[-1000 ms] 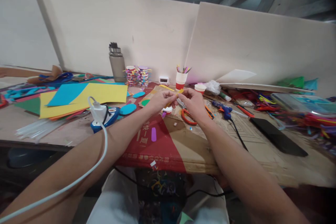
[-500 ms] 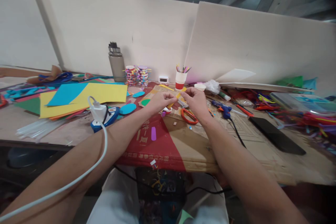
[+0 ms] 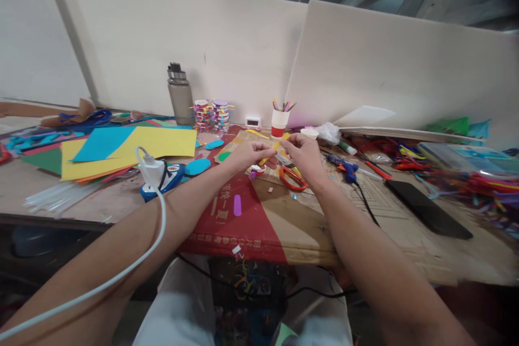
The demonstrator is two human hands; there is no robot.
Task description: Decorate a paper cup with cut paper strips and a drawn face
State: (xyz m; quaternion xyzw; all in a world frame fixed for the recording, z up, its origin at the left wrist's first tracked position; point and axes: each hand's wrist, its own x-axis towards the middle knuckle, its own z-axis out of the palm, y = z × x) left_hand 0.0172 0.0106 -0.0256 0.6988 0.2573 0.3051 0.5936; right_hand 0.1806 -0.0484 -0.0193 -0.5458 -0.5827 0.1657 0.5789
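Observation:
My left hand and my right hand are both stretched out over the middle of the table, fingers pinched on a small yellow paper strip held between them. Orange-handled scissors lie on the cardboard just below my right hand. A small white and red tape roll sits under my left hand. A purple oval cut-out lies on the red cardboard nearer to me.
Yellow and blue paper sheets lie at the left, with a white charger and cable. A grey bottle, stacked decorated cups and a pencil cup stand at the back. A blue glue gun, a black phone and pipe cleaners lie at the right.
Both hands stay pinched on the yellow strip and have shifted slightly; the strip is turned a little between the fingertips.

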